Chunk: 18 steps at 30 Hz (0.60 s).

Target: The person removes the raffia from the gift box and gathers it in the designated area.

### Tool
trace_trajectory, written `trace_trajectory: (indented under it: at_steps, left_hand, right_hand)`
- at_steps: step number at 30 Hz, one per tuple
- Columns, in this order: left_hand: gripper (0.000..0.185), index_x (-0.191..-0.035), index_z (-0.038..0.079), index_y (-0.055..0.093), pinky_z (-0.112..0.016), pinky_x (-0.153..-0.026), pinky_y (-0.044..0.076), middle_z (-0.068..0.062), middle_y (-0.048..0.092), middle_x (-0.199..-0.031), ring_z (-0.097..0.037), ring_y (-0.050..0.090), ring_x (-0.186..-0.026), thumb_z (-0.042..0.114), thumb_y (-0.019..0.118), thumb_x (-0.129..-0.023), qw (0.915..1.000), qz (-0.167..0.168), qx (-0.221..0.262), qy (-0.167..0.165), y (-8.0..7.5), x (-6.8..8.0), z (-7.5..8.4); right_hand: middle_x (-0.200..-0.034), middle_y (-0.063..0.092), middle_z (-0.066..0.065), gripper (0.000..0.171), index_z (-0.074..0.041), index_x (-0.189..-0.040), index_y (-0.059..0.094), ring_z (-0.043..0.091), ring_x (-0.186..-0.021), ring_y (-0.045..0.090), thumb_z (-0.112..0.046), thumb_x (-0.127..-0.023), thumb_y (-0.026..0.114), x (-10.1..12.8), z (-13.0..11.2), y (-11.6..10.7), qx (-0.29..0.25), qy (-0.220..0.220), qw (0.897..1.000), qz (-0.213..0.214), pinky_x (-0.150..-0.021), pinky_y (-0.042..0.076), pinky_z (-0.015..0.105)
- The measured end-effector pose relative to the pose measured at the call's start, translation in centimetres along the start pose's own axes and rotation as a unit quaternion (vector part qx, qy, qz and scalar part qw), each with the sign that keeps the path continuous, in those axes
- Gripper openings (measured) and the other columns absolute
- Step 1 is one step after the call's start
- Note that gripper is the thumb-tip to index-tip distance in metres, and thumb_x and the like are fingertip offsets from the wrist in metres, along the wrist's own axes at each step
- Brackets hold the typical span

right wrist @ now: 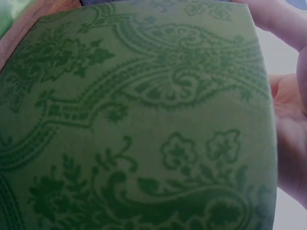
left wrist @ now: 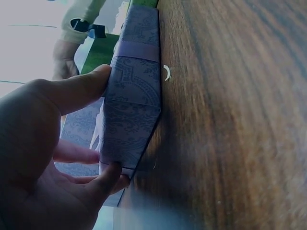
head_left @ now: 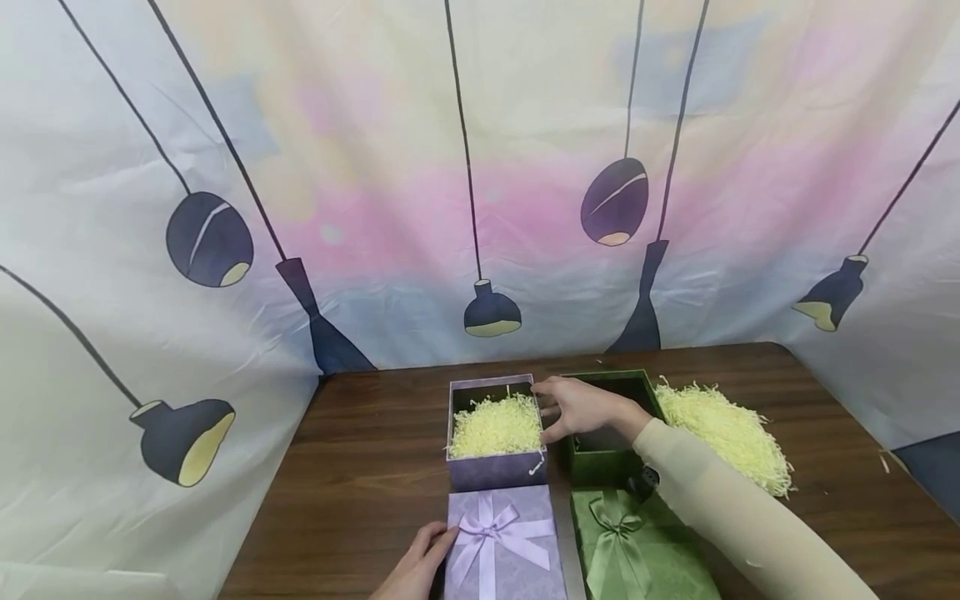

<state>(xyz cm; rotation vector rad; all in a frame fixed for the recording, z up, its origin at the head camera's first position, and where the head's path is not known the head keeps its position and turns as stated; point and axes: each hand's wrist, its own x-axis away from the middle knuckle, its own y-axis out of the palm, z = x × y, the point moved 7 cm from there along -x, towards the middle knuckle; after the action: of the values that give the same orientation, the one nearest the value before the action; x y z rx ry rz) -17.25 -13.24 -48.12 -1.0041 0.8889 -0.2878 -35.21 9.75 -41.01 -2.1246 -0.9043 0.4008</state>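
A purple gift box (head_left: 495, 471) holds pale yellow shredded paper (head_left: 498, 427). Its purple lid (head_left: 525, 575), tied with a lilac ribbon bow, lies just in front. At the lid's left side, my left hand (head_left: 416, 562) grips it; the left wrist view shows the thumb (left wrist: 88, 86) at the top edge and curled fingers (left wrist: 108, 179) at a corner. My right hand (head_left: 588, 408) reaches across the green box (head_left: 607, 462), fingertips right at the purple box's right wall, thumb and fingers spread. The green box's patterned wall (right wrist: 158, 120) partly hides that hand in the right wrist view.
A green lid (head_left: 660, 550) with a bow lies in front of the green box, beside the purple lid. Loose yellow shredded paper (head_left: 731, 442) is heaped on the wooden table (head_left: 352, 458) at right. A lamp-printed cloth (head_left: 397, 250) hangs behind.
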Motion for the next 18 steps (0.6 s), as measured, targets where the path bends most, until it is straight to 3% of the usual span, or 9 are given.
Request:
trace_trajectory:
  at_steps: [5, 12, 14, 15, 17, 18]
  left_hand:
    - [0.090, -0.127, -0.006, 0.055, -0.027, -0.079, 0.053, -0.017, 0.053, -0.116, -0.025, 0.055, -0.100, 0.047, 0.088, -0.062, 0.9999, 0.001, 0.008, -0.007, -0.1, -0.2, -0.1]
    - [0.090, -0.126, -0.004, 0.056, -0.025, -0.079, 0.053, -0.016, 0.054, -0.115, -0.024, 0.055, -0.099, 0.044, 0.089, -0.057, 0.9998, 0.010, 0.002, -0.016, 0.2, -0.2, -0.1]
    - [0.073, -0.126, -0.001, 0.057, -0.026, -0.080, 0.052, -0.016, 0.054, -0.117, -0.025, 0.056, -0.101, 0.038, 0.083, -0.071, 0.9985, -0.003, 0.020, -0.051, 0.4, -0.3, -0.3]
    - [0.064, -0.126, 0.000, 0.056, -0.025, -0.082, 0.051, -0.015, 0.054, -0.119, -0.022, 0.056, -0.103, 0.036, 0.078, -0.078, 0.9932, -0.027, 0.060, -0.096, 0.6, -0.3, -0.6]
    - [0.045, -0.127, 0.001, 0.056, -0.025, -0.086, 0.049, -0.016, 0.053, -0.123, -0.022, 0.055, -0.108, 0.026, 0.066, -0.091, 0.9788, -0.056, 0.114, -0.161, 1.0, -0.1, -1.1]
    - [0.039, -0.128, 0.002, 0.055, -0.023, -0.086, 0.047, -0.015, 0.053, -0.125, -0.016, 0.055, -0.108, 0.024, 0.059, -0.096, 0.9600, -0.071, 0.165, -0.215, 1.2, 0.0, -1.5]
  right_hand:
    - [-0.140, 0.040, 0.032, 0.087, 0.015, -0.141, 0.036, 0.031, -0.111, 0.065, -0.020, -0.075, 0.082, 0.1, 0.1, -0.3, -0.001, 0.000, 1.000, 0.004, -0.094, 0.053, 0.033]
    - [-0.140, 0.040, 0.033, 0.087, 0.017, -0.140, 0.036, 0.029, -0.109, 0.067, -0.020, -0.076, 0.082, 0.1, 0.2, -0.4, 0.009, 0.000, 1.000, -0.004, -0.094, 0.053, 0.035]
    - [-0.140, 0.040, 0.032, 0.086, 0.016, -0.140, 0.037, 0.027, -0.106, 0.068, -0.021, -0.076, 0.082, 0.0, 0.1, -0.3, 0.018, -0.001, 1.000, -0.004, -0.094, 0.053, 0.035]
    - [-0.140, 0.041, 0.032, 0.086, 0.016, -0.140, 0.037, 0.026, -0.104, 0.069, -0.022, -0.076, 0.082, 0.0, 0.1, -0.3, 0.021, -0.001, 1.000, -0.004, -0.094, 0.053, 0.035]
    - [-0.139, 0.042, 0.031, 0.086, 0.015, -0.139, 0.038, 0.024, -0.102, 0.070, -0.024, -0.076, 0.082, -0.2, 0.1, -0.2, 0.024, -0.003, 1.000, -0.006, -0.092, 0.054, 0.033]
    - [-0.139, 0.042, 0.031, 0.086, 0.015, -0.139, 0.039, 0.023, -0.100, 0.070, -0.024, -0.076, 0.082, -0.3, 0.1, -0.2, 0.026, -0.003, 1.000, -0.007, -0.091, 0.054, 0.032]
